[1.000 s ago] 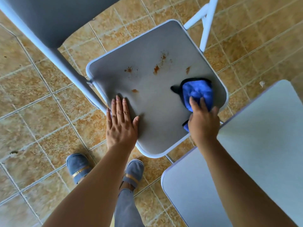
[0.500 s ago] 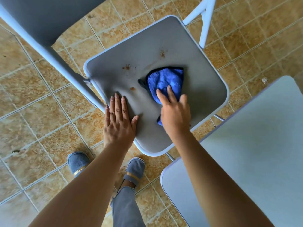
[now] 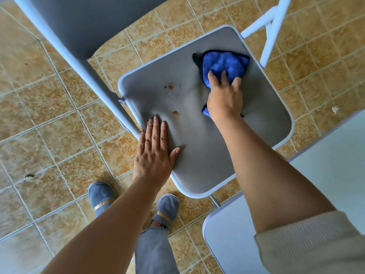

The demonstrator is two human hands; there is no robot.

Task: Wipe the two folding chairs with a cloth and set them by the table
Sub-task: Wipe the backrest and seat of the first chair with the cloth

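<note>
A grey folding chair with a white frame stands below me; its seat (image 3: 262,123) fills the middle of the view and its backrest (image 3: 94,22) reaches to the upper left. My right hand (image 3: 225,95) presses a blue cloth (image 3: 223,64) onto the far part of the seat. My left hand (image 3: 155,153) lies flat, fingers together, on the seat's near left edge. Two brown stains (image 3: 169,86) remain on the left half of the seat, between the hands.
A white-grey table (image 3: 325,175) fills the lower right, its corner close to the chair's front edge. The chair's white legs (image 3: 274,26) stand at the upper right. My slippered feet (image 3: 166,210) are on the tan tiled floor (image 3: 49,125) beside the seat.
My right hand has slid the cloth from the seat's middle to its far right part, and the stains there are gone. My left hand has stayed flat on the edge.
</note>
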